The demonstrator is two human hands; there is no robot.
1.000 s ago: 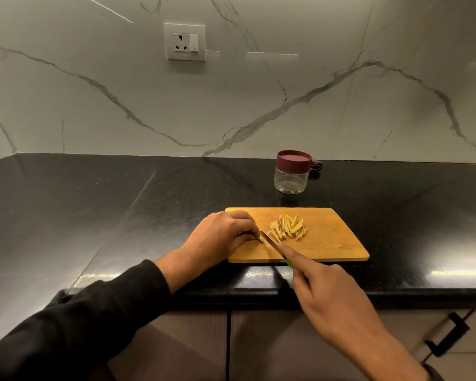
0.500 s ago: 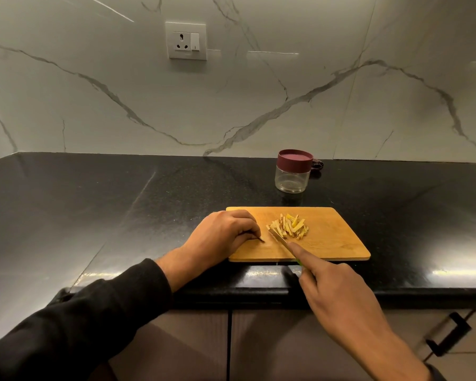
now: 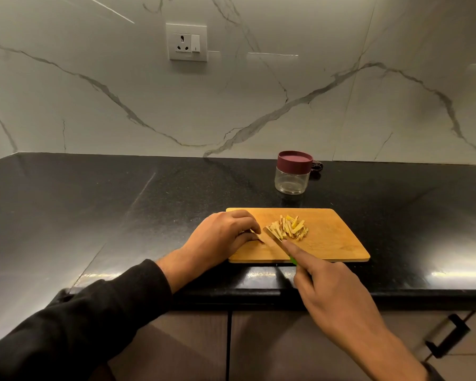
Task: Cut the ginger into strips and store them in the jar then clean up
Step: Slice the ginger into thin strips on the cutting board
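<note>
Item, centre of frame: wooden cutting board (image 3: 333, 243) on the black counter (image 3: 94, 210), near its front edge

Item, on the board's middle: a heap of ginger strips (image 3: 289, 229), pale yellow, loosely piled; we count this as the bulk of the cutting done

Item, left of the heap: our left hand (image 3: 220, 237), fingers curled down and pinching a last small piece of ginger (image 3: 254, 234) against the board; how much remains under the fingers we cannot tell

Item, lower centre-right: our right hand (image 3: 333, 295), fingers wrapped on the green-handled knife (image 3: 275, 239), forefinger laid straight along the blade's back, blade between the hand-held piece and the heap

Item, above the board, well apart from it: glass jar (image 3: 291, 180), empty, its maroon lid (image 3: 294, 161) on

We judge: slicing near its end; left to do are opening the jar, loading the strips, closing it, cleaning board, knife and counter
</note>
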